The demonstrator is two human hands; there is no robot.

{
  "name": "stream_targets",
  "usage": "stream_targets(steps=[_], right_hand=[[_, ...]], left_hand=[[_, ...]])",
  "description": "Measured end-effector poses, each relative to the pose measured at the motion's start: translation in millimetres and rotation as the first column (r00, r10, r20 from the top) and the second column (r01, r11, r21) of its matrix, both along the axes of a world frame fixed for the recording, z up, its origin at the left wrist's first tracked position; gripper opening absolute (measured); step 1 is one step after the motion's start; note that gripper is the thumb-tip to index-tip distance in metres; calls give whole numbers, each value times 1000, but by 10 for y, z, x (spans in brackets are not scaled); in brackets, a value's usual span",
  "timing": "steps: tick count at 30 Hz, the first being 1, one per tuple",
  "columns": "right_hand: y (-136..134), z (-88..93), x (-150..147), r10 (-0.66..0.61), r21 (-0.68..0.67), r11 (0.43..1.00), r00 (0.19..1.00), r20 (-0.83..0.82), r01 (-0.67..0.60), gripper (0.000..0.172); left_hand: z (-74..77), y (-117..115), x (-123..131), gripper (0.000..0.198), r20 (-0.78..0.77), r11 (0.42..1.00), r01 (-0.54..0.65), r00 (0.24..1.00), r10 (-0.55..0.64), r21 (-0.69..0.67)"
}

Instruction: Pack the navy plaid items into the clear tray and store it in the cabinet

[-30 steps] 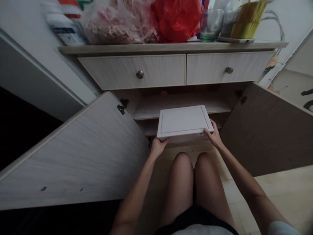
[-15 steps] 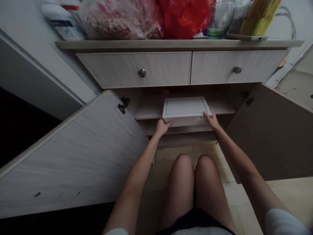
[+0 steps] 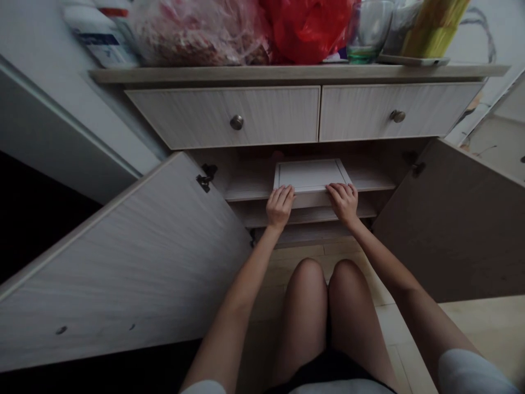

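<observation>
A home: plastic bags (image 3: 246,27) and a glass (image 3: 368,30) are sitting atop a wooden sideboard (image 3: 287,74) on tile floor.

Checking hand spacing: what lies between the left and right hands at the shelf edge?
Head view: only the near edge of the white box on the shelf; left hand and right hand press it, nothing else between.

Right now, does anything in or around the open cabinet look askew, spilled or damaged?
Nothing stands out. The white box lies flat and square on the upper shelf, with the left hand and right hand pressed flat against its front edge. Both cabinet doors hang open on intact hinges, and no spill shows on the floor.
</observation>
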State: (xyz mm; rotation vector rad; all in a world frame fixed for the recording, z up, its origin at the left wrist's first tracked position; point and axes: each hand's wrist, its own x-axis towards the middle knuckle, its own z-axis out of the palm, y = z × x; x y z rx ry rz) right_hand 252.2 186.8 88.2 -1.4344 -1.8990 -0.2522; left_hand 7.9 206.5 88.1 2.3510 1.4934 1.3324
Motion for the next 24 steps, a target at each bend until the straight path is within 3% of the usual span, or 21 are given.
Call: stream_targets(steps=[6,10,24], right_hand=[[228,141,-37,-106,27,994,989,100,104,35],[403,191,-87,-211,-27,976,968,134,217,37],[958,140,-125,-225,-122,958,946,234,259,55]], left_hand=[[108,284,64,33,-12,998,-53,998,53,20],[156,454,127,35,-64,997,-71,995,72,15],[168,955,179,53,-319,996,-78,946,62,-38]])
